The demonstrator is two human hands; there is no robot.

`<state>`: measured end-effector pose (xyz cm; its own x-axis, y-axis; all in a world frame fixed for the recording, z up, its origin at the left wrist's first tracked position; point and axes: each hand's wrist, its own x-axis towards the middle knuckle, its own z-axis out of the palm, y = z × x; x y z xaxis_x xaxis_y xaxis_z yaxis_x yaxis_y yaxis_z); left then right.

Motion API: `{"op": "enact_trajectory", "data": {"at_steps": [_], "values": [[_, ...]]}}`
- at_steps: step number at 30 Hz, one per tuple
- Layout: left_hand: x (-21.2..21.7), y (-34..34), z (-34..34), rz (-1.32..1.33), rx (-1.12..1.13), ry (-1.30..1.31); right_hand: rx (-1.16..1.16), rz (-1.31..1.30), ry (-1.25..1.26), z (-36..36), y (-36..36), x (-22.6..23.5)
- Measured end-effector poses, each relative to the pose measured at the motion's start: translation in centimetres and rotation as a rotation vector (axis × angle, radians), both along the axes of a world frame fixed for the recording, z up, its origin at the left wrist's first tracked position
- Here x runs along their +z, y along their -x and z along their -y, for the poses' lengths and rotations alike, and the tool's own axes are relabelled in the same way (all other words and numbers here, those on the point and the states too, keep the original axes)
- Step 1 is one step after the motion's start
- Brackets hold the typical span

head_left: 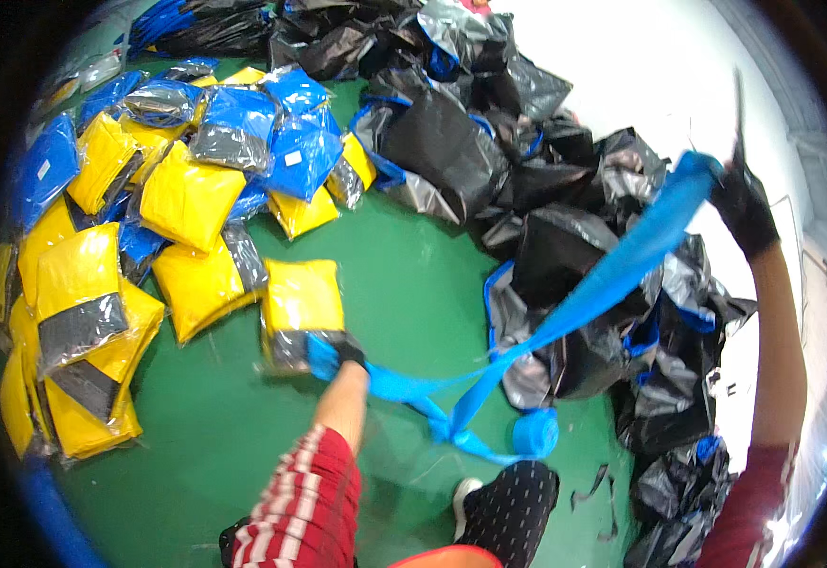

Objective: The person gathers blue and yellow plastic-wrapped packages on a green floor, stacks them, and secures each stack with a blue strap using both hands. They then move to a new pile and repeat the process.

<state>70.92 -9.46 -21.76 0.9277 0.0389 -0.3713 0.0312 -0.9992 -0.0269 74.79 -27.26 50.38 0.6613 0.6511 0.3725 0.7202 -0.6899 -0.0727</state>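
We see a brightly lit scene with saturated colour, and the upper right of the frame is blown out to near white. Glare glints off the clear wrappers on the yellow packets point(186, 204) at left and off the black bags point(451, 142) at upper centre. Shadows on the green floor point(413, 284) are faint and soft. The fisheye bends everything toward a dark rounded rim. The raised right hand point(743, 204) and the blue strip point(612, 275) are slightly motion-blurred.

Green floor point(404, 284): yellow packets point(186, 199), blue packets point(300, 142), black bags point(451, 142) heaped.
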Motion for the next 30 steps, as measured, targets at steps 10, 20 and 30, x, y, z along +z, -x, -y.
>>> {"op": "enact_trajectory", "data": {"at_steps": [10, 20, 30], "values": [[7.3, -1.7, -16.6, 0.006, 0.196, 1.032, 0.031, -0.446, 0.186, -17.5, -1.9, -15.4], [23.3, 5.5, -16.6, 0.166, -0.233, 0.905, -0.103, -0.688, 0.120, -1.2, -6.9, -30.0], [11.0, 10.4, -20.9, -0.173, 0.023, 0.541, -0.868, -0.814, 0.290, 38.3, 16.4, -65.9]]}}
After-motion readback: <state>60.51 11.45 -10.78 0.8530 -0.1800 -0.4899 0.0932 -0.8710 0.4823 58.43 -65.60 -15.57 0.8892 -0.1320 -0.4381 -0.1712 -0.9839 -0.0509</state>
